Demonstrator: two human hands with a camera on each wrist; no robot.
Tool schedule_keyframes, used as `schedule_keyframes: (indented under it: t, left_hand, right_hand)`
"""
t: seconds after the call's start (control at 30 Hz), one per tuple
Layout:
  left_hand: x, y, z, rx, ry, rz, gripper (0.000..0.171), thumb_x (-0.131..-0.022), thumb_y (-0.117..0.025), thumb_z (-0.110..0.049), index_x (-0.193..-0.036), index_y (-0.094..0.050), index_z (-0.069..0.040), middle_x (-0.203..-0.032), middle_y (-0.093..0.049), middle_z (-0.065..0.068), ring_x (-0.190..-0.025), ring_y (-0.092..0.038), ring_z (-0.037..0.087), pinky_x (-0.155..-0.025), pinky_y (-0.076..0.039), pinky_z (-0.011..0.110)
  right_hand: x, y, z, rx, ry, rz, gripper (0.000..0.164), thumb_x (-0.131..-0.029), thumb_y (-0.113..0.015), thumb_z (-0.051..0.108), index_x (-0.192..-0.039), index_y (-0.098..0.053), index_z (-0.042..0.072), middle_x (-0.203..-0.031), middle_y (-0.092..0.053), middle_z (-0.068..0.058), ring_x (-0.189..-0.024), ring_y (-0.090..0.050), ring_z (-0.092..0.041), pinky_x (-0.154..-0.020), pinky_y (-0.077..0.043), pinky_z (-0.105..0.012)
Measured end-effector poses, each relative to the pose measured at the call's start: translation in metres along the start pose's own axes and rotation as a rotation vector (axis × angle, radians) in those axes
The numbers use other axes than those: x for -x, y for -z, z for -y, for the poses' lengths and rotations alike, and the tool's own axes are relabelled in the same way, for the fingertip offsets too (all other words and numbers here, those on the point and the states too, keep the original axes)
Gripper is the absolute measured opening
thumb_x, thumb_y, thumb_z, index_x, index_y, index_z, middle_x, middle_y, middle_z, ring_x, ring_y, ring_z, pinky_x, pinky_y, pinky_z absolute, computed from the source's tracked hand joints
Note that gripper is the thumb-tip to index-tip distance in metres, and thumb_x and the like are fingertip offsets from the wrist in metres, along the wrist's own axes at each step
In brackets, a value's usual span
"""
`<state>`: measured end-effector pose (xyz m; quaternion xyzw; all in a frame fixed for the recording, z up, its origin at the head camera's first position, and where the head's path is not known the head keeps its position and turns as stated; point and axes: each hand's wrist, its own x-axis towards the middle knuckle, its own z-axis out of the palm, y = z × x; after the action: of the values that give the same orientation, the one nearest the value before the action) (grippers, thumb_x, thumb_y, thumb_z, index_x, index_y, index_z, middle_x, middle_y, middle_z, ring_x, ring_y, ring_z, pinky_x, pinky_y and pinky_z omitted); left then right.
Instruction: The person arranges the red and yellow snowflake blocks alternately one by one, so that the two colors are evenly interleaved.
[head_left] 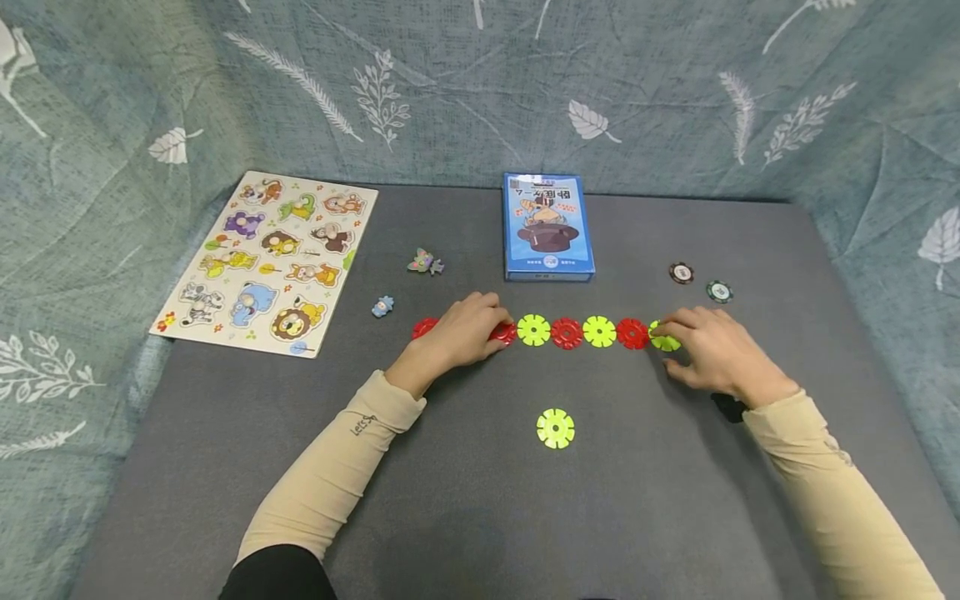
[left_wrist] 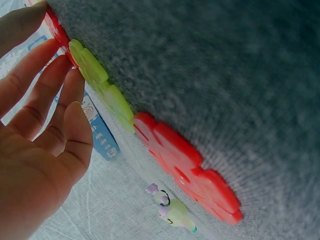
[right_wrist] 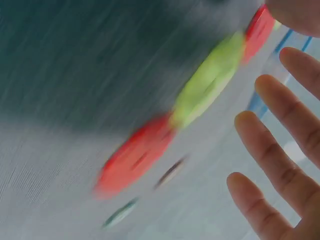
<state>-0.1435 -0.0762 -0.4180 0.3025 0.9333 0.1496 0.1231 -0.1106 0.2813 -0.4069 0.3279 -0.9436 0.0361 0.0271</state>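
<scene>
A row of interlocking snowflake discs, red and yellow-green in turn, runs across the grey table. My left hand (head_left: pixel 465 332) lies over its left part, with thumb and fingertips at opposite edges of a red disc (head_left: pixel 504 334). Past that hand is the red end disc (left_wrist: pixel 190 170), joined to a yellow-green disc (left_wrist: pixel 107 90). At the right part, my right hand (head_left: pixel 708 350) hovers with fingers spread, fingertips over a yellow-green disc (head_left: pixel 662 340). It hides the red right end disc (right_wrist: pixel 132 160) in the head view. A loose yellow-green disc (head_left: pixel 546 432) lies nearer me.
Behind the row stands a blue card-game box (head_left: pixel 547 229). An animal puzzle board (head_left: pixel 255 287) lies at left, small figures (head_left: pixel 422 261) beside it. Two poker chips, one dark (head_left: pixel 682 272) and one green (head_left: pixel 719 291), lie beyond my right hand. A leaf-patterned cloth (head_left: pixel 487 100) hangs behind.
</scene>
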Motion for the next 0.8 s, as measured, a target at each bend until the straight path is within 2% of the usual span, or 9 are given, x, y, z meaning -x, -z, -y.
schedule_keyframes:
  t: [0.13, 0.3, 0.43, 0.57, 0.8]
  left_hand:
    - [-0.001, 0.0, 0.0, 0.0, -0.003, 0.009, 0.03, -0.09, -0.068, -0.023, -0.117, -0.069, -0.011, -0.109, -0.061, 0.008, -0.1, -0.056, 0.026, -0.084, -0.049, 0.042]
    - [-0.001, 0.001, 0.0, -0.001, 0.001, 0.009, 0.03, -0.09, -0.068, -0.023, -0.117, -0.069, -0.012, -0.108, -0.061, 0.008, -0.1, -0.055, 0.026, -0.085, -0.049, 0.042]
    - [0.0, 0.0, 0.001, -0.003, 0.004, 0.013, 0.03, -0.09, -0.068, -0.024, -0.117, -0.069, -0.012, -0.108, -0.061, 0.008, -0.1, -0.055, 0.026, -0.085, -0.049, 0.042]
    - [0.0, 0.001, 0.0, 0.002, 0.005, 0.018, 0.03, -0.091, -0.067, -0.024, -0.118, -0.068, -0.011, -0.109, -0.061, 0.008, -0.1, -0.055, 0.026, -0.086, -0.049, 0.042]
    - [0.0, 0.002, -0.002, -0.005, 0.009, 0.015, 0.03, -0.091, -0.068, -0.024, -0.118, -0.068, -0.011, -0.108, -0.061, 0.008, -0.099, -0.056, 0.025, -0.085, -0.049, 0.041]
  right_hand:
    - [-0.01, -0.005, 0.037, -0.038, 0.122, 0.001, 0.036, -0.071, -0.078, 0.02, -0.105, -0.071, 0.012, -0.107, -0.068, -0.005, -0.097, -0.061, -0.027, -0.083, -0.049, -0.045]
    - [-0.022, -0.011, 0.084, -0.129, 0.302, 0.053, 0.041, -0.072, -0.077, 0.029, -0.111, -0.069, 0.017, -0.109, -0.066, 0.001, -0.096, -0.062, -0.02, -0.085, -0.05, -0.04]
    - [-0.029, -0.016, 0.112, -0.124, 0.42, 0.078, 0.046, -0.071, -0.076, 0.035, -0.114, -0.067, 0.021, -0.112, -0.064, 0.002, -0.094, -0.062, -0.018, -0.081, -0.049, -0.036]
    - [-0.035, -0.019, 0.126, -0.073, 0.47, 0.094, 0.047, -0.07, -0.075, 0.036, -0.114, -0.066, 0.022, -0.112, -0.063, 0.001, -0.092, -0.061, -0.017, -0.076, -0.047, -0.035]
    - [-0.04, -0.02, 0.136, -0.023, 0.479, 0.109, 0.039, -0.067, -0.073, 0.029, -0.105, -0.068, 0.019, -0.105, -0.062, 0.0, -0.085, -0.058, -0.018, -0.067, -0.045, -0.033]
